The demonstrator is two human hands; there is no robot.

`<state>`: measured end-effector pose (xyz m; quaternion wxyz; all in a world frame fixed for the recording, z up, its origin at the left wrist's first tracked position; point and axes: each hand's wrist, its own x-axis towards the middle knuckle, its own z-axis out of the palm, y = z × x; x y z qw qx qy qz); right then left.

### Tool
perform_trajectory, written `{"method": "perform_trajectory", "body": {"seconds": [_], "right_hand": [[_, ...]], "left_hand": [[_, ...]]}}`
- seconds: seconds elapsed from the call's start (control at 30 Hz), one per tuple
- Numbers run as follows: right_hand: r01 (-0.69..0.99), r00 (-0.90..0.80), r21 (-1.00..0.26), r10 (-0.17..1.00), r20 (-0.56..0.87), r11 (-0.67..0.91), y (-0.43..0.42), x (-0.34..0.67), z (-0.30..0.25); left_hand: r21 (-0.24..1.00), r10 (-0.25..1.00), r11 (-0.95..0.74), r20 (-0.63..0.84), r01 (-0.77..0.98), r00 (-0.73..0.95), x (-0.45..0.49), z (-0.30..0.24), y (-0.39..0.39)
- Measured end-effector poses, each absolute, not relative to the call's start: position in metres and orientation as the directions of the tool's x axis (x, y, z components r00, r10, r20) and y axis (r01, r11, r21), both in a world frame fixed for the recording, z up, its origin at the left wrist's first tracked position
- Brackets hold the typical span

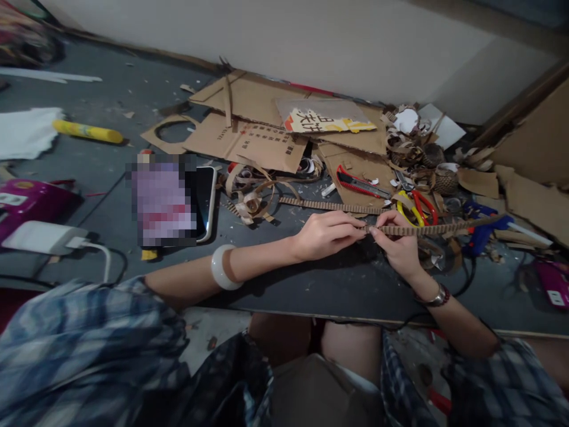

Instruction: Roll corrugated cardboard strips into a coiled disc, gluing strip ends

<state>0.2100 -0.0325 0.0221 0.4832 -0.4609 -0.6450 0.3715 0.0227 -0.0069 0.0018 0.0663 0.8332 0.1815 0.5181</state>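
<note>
My left hand (pixel 328 236) and my right hand (pixel 397 244) meet above the front of the dark table, fingertips almost touching. Both pinch a long, narrow strip of corrugated cardboard (pixel 438 229), its ridges showing, that runs out to the right past my right hand. Behind my hands lies a ridged length of cardboard strip (pixel 331 206); whether it is part of the same piece I cannot tell. Just beyond my right hand are pliers with red and yellow handles (pixel 420 209) and a red utility knife (pixel 362 184).
A blue glue gun (pixel 486 228) lies at right, near curled cardboard scraps (pixel 444 157). Flat cardboard pieces (pixel 267 142) cover the back. At left are a phone (pixel 207 201), a white charger (pixel 44 237), a yellow tube (pixel 88 131) and a white cloth (pixel 26 133).
</note>
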Motion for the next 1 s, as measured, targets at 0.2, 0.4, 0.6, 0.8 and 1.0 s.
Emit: {"method": "perform_trajectory", "body": {"seconds": [0.2,0.4,0.6,0.8,1.0], "right_hand": [[0.215,-0.128,-0.932,0.955,0.268,0.29,-0.0316,0.2097,0.0234],[0.228,-0.122,-0.932,0.958,0.258,0.28,-0.0336,0.2098,0.0214],[0.203,-0.119,-0.929,0.95,0.29,0.309,-0.0361,0.2097,0.0205],[0.125,-0.136,-0.95,0.954,0.269,0.286,-0.0372,0.209,0.0216],[0.162,-0.097,-0.95,0.962,0.253,0.266,-0.0366,0.207,0.0236]], "left_hand": [[0.293,0.372,-0.924,0.835,0.244,0.406,0.023,0.003,-0.0081],[0.294,0.373,-0.925,0.824,0.241,0.427,0.0214,0.0048,-0.0077],[0.272,0.351,-0.933,0.827,0.235,0.439,0.0192,0.0054,-0.0062],[0.221,0.311,-0.945,0.834,0.24,0.456,0.0179,0.0038,-0.0068],[0.191,0.292,-0.949,0.834,0.251,0.468,0.0178,0.0032,-0.0066]]}}
